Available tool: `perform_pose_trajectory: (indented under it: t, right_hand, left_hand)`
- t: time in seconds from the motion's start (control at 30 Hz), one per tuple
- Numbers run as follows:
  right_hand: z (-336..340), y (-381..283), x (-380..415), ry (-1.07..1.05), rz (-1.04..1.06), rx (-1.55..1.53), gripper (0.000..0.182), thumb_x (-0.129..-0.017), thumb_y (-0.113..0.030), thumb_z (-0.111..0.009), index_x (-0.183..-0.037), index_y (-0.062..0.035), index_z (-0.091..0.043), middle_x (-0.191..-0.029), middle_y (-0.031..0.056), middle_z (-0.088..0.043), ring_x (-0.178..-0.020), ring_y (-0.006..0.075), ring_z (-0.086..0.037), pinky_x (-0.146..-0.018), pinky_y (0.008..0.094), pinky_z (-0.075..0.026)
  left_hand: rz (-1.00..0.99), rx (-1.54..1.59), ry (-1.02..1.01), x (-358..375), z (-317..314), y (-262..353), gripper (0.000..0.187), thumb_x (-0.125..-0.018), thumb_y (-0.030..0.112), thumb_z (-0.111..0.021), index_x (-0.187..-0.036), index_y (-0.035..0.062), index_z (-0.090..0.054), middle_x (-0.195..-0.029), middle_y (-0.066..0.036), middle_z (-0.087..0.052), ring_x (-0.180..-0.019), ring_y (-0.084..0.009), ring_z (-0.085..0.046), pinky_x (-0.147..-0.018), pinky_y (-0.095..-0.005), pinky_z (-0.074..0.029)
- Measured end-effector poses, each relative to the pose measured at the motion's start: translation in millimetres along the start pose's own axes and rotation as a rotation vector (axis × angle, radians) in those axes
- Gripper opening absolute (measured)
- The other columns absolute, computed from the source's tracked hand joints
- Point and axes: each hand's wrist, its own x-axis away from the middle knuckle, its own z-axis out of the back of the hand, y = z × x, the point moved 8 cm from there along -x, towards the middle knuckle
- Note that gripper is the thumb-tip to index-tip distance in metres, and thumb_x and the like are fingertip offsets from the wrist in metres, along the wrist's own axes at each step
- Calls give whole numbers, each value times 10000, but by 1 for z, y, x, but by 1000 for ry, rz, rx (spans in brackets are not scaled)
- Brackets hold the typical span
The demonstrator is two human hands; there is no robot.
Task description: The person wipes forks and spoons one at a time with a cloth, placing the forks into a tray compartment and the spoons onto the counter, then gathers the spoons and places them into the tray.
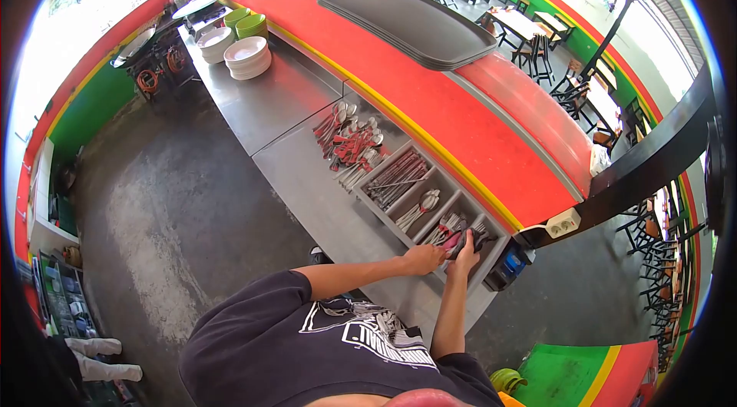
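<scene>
Both my hands are close together over the near right end of a grey cutlery tray (371, 200). My right hand (465, 255) is closed around a dark bundle (479, 239) with a bit of pink showing; I cannot tell what it is made of. Just left of it, my left hand (424, 259) has its fingers curled in at the bundle's edge, and what they pinch is hidden. The tray's compartments hold dark red-handled cutlery (397, 178), metal spoons (419, 208) and more red-handled pieces (447, 230).
A loose pile of spoons and red-handled cutlery (351, 140) lies on the steel counter (295, 165). Farther along stand stacked white plates (248, 58) and green bowls (251, 25). Black trays (407, 23) rest on the red ledge (491, 138). A socket block (563, 223) sits at the right.
</scene>
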Motion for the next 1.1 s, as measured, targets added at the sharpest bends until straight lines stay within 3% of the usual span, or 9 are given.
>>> perform_pose_trajectory:
  t: [0.2, 0.4, 0.73, 0.83, 0.87, 0.97, 1.0, 1.1]
  right_hand:
    - [7, 3, 7, 34, 141, 60, 387, -820, -165, -724, -1115, 62, -618, -1088, 94, -642, -918, 189, -622, -796, 302, -502]
    - [1, -7, 30, 36, 129, 93, 351, -844, -181, -680, -1073, 80, -625, -1041, 110, -646, -846, 192, -624, -733, 326, -516]
    - [14, 20, 10, 125, 238, 14, 366, -812, -159, -742, -1061, 80, -623, -983, 90, -663, -853, 167, -613, -774, 293, -484]
    - [14, 20, 3, 146, 462, 221, 380, -797, -187, -759, -1045, 71, -630, -978, 94, -663, -866, 184, -620, -788, 314, -485]
    - [16, 27, 0, 120, 428, 183, 406, -778, -221, -776, -1031, 63, -634, -947, 110, -664, -862, 206, -627, -794, 335, -482]
    - [13, 5, 9, 201, 498, 420, 294, -801, -165, -759, -966, 49, -642, -897, 92, -676, -809, 144, -596, -728, 306, -478]
    - [17, 11, 1, 226, 493, 432, 406, -772, -221, -787, -1029, 52, -632, -896, 134, -669, -832, 216, -632, -772, 337, -479]
    - [12, -6, 3, 225, 574, 350, 397, -783, -214, -781, -1036, 52, -631, -912, 130, -676, -829, 218, -631, -771, 338, -480]
  left_hand:
    - [33, -132, -107, 3, -29, -12, 365, -968, 330, -440, -924, -12, -560, -786, -214, -661, -718, -394, -655, -615, -497, -510]
    - [136, -119, -60, 24, -2, 18, 421, -953, 353, -444, -988, -60, -516, -752, -235, -655, -682, -425, -650, -610, -507, -514]
    - [94, -191, -117, 28, 12, 17, 359, -972, 309, -403, -875, -22, -503, -697, -233, -644, -644, -421, -640, -595, -542, -499]
    - [103, -210, -100, 32, 12, 11, 347, -974, 306, -406, -857, -9, -492, -661, -225, -636, -619, -425, -631, -584, -555, -492]
    - [102, -217, -88, 33, 12, 10, 341, -974, 304, -406, -858, -5, -491, -656, -224, -634, -613, -427, -629, -580, -557, -490]
    - [97, -242, -70, 38, 16, 9, 332, -975, 304, -405, -864, 3, -491, -648, -224, -631, -608, -430, -625, -575, -561, -488]
    - [95, -249, -66, 39, 19, 9, 331, -975, 305, -404, -866, 6, -493, -646, -224, -630, -608, -431, -624, -575, -561, -488]
    - [66, -266, -75, 36, 24, 10, 326, -977, 305, -402, -877, 10, -496, -647, -227, -628, -608, -433, -622, -584, -564, -488]
